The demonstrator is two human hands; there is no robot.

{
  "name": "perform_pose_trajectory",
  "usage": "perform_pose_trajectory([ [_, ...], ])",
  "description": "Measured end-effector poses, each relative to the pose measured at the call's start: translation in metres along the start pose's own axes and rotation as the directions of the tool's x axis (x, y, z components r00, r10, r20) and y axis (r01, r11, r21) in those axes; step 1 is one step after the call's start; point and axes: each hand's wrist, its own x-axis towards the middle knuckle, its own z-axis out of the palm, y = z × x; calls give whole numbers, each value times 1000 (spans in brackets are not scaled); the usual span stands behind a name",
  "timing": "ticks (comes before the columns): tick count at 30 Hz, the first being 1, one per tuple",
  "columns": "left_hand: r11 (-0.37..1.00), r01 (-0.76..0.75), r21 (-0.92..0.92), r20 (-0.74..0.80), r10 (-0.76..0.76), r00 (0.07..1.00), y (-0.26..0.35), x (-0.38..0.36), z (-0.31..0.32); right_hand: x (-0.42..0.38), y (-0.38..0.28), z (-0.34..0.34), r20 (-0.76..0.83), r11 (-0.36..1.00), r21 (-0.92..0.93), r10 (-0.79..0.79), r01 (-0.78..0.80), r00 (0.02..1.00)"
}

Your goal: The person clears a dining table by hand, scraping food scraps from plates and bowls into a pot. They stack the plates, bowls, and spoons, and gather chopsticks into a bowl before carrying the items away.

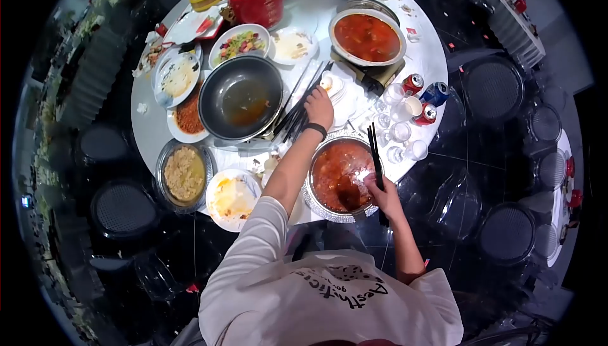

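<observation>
My left hand point(318, 106) reaches over the middle of the table, its fingers bent down at the black chopsticks point(296, 118) and beside a stack of small white dishes point(342, 97). Whether the fingertips pinch a chopstick is too small to tell. My right hand point(384, 195) is closed around a bundle of black chopsticks point(375, 153) that point up and away, above the right side of a silver-rimmed bowl of red soup point(339, 178). A black pan point(240, 99) with a little liquid stands left of my left hand.
Drink cans point(434, 94) and clear glasses point(401, 132) stand at the right edge. A pot of red soup point(366, 37), a red pot point(254, 4) and used plates point(233, 200) are on the round table point(421, 42). Black stools point(494, 86) surround it.
</observation>
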Motion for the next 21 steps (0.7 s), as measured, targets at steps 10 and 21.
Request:
perform_pose_trajectory([
  [10, 947, -190, -260, -173, 147, 974, -15, -53, -54, 86, -28, 13, 287, 843, 487, 90, -227, 954],
  [21, 867, 48, -496, -109, -117, 987, -118, -245, -202, 325, -53, 213, 12, 960, 203, 195, -193, 981],
])
